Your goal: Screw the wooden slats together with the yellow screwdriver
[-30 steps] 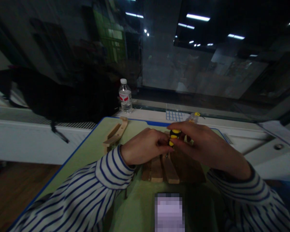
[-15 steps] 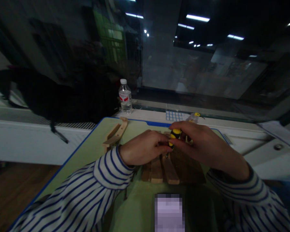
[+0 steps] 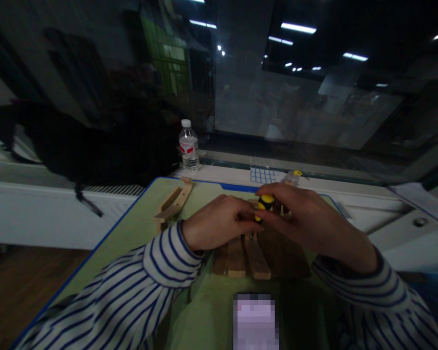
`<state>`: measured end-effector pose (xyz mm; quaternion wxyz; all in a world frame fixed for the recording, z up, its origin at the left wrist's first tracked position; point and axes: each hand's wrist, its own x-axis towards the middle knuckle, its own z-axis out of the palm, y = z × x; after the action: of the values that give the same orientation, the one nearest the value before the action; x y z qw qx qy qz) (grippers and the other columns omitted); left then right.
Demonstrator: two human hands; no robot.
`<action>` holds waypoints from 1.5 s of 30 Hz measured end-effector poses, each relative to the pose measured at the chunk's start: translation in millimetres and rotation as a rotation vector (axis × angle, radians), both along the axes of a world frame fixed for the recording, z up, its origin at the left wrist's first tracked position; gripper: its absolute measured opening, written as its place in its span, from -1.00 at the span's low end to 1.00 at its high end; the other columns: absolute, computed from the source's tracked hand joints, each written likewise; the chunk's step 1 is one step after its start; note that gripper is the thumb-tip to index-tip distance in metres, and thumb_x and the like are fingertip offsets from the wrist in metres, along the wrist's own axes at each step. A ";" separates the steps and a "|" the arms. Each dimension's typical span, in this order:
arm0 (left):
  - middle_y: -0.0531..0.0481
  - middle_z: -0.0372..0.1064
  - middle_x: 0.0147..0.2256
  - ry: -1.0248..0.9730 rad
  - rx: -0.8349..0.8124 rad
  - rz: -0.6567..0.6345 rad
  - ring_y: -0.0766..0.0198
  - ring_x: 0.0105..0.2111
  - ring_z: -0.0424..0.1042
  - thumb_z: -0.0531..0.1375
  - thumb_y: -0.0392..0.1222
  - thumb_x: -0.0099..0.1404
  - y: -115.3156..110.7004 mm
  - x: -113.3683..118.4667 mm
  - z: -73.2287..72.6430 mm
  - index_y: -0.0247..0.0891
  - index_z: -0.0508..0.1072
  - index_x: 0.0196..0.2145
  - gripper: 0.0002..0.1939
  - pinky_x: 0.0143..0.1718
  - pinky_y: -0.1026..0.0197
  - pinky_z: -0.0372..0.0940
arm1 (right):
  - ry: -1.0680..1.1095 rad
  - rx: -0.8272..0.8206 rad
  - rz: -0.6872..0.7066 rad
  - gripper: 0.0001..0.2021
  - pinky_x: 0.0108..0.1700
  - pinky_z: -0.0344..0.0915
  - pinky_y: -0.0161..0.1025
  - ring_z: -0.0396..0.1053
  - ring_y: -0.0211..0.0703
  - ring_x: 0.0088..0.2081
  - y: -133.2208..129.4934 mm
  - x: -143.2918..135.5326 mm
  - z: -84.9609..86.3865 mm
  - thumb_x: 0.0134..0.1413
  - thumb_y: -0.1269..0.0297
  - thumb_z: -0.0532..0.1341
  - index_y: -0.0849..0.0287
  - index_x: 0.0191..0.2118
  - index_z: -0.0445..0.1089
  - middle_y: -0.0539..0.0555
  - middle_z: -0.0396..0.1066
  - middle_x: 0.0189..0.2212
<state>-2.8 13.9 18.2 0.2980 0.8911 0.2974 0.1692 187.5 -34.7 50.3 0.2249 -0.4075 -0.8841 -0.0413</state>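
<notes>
A short screwdriver (image 3: 265, 202) with a yellow and black handle stands roughly upright over wooden pieces. My right hand (image 3: 308, 218) grips the top of its handle between thumb and fingers. From the other side, my left hand (image 3: 219, 221) pinches around the handle's lower end; its fingertips are partly hidden. Beneath the hands, two narrow wooden strips (image 3: 257, 262) lie on a darker brown board (image 3: 284, 255). A small metal screw or bolt (image 3: 251, 236) shows on the right strip, just below my left fingertips. The screwdriver's tip cannot be made out.
Other joined wooden parts (image 3: 178, 201) lie at the left of the green, blue-edged table (image 3: 131, 238). A phone (image 3: 255, 321) is at the near edge. On the sill are a water bottle (image 3: 189, 148) and a clear bag (image 3: 291, 178); a black backpack (image 3: 95, 150) sits left.
</notes>
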 end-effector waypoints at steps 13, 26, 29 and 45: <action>0.03 0.46 -0.40 -0.014 -0.001 0.004 0.33 -0.42 0.36 0.14 -0.12 0.25 -0.6 0.4 -2.4 -0.27 0.50 -0.24 -0.78 -0.35 0.32 0.17 | 0.081 -0.034 0.079 -0.70 -0.20 0.36 -0.22 0.42 -0.17 -0.20 -3.8 3.0 3.6 0.18 0.36 0.10 0.15 0.03 0.27 0.10 0.45 -0.13; 0.06 0.44 -0.42 -0.020 0.037 0.003 0.35 -0.44 0.35 0.14 -0.11 0.25 -0.5 -0.1 -0.4 -0.25 0.50 -0.22 -0.78 -0.38 0.33 0.14 | 0.024 -0.013 0.030 -0.69 -0.21 0.36 -0.21 0.42 -0.14 -0.19 -1.9 2.5 2.3 0.18 0.31 0.11 0.24 0.03 0.28 0.17 0.43 -0.11; 0.05 0.43 -0.43 -0.002 0.050 -0.011 0.36 -0.45 0.33 0.13 -0.13 0.26 -0.6 -0.3 0.1 -0.25 0.50 -0.21 -0.77 -0.40 0.33 0.12 | 0.011 0.008 0.017 -0.69 -0.21 0.36 -0.21 0.42 -0.13 -0.20 -1.9 3.1 2.4 0.18 0.27 0.12 0.24 0.02 0.28 0.17 0.43 -0.12; 0.06 0.43 -0.41 0.057 0.044 -0.043 0.37 -0.45 0.33 0.07 -0.18 0.30 -2.8 -0.4 6.0 -0.25 0.48 -0.16 -0.75 -0.41 0.34 0.12 | 0.010 0.052 0.024 -0.71 -0.27 0.31 -0.29 0.39 -0.22 -0.30 -0.6 2.2 0.3 0.18 0.22 0.15 0.27 -0.04 0.30 0.11 0.42 -0.21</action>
<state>-3.2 11.1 24.2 0.2731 0.9081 0.2827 0.1441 189.7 -35.3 50.6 0.2406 -0.3911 -0.8863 -0.0597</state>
